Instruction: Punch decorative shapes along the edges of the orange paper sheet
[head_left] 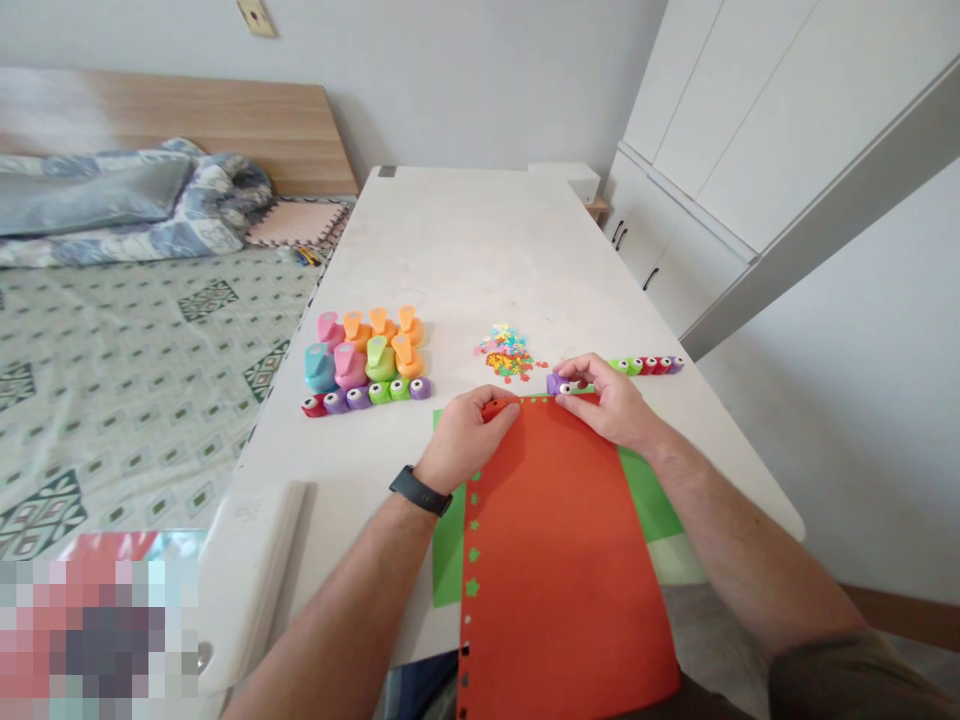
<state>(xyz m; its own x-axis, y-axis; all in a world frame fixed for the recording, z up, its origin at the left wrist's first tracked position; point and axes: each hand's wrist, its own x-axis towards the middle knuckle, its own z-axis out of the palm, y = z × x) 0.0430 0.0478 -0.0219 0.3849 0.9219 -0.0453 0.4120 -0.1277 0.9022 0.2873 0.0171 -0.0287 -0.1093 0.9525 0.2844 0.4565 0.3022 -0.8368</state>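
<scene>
A sheet of orange-red paper (562,540) lies in front of me, with shaped holes punched along its left and far edges. My left hand (471,428) pinches the paper's far left corner between thumb and fingers. At the far edge, my right hand (606,402) grips a small purple craft punch (556,384) between thumb and fingers. The punch sits against the paper's edge; whether the paper is inside its slot I cannot tell. Green paper (649,495) shows underneath on both sides. Just beyond the hands is a pile of small colourful paper cutouts (510,352).
Rows of larger craft punches (350,367) and small ones (379,393) stand on the left of the white table (465,240). Another row of small punches (649,366) is at the right. A white elongated device (251,580) lies near the left edge, beside a bed (165,380).
</scene>
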